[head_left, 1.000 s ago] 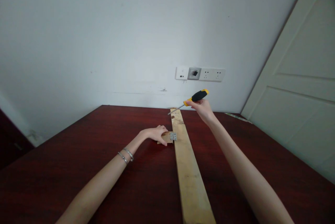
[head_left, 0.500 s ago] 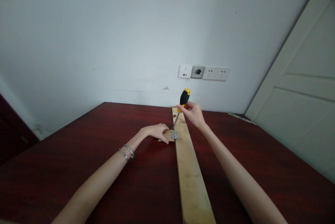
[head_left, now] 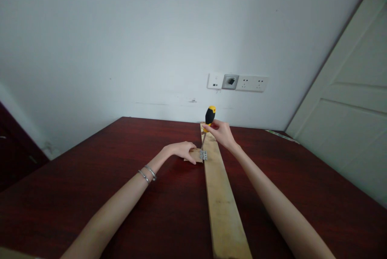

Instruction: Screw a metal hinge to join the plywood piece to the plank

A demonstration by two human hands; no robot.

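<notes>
Red-brown wood makes the table point(head_left: 163, 218), and on it one long pale plank point(head_left: 223, 198) lies from about 12 o'clock to about 5 o'clock, if the small metal hinge point(head_left: 203, 155) is taken as the centre of the clock. The hinge lies flat across the joint, one half on the plank, the other half on a small board point(head_left: 197, 156) at 9 o'clock.

The left hand point(head_left: 181, 150) holds this small board; its thumb and fingers are moderately wide apart, with the board between them. Two bracelets point(head_left: 151, 172) are on its wrist, between 8 and 9 o'clock.

The right hand point(head_left: 223, 133), at about 1 o'clock, has its fingers narrow around the yellow lower part of a screwdriver point(head_left: 209, 115). The black and yellow handle points up towards 12 o'clock, slightly tilted, and the metal shaft goes down to the hinge's upper edge. Whether the tip touches a screw, I cannot tell.

On the white wall point(head_left: 151, 29), sockets point(head_left: 252, 83) are at 1 o'clock.
</notes>
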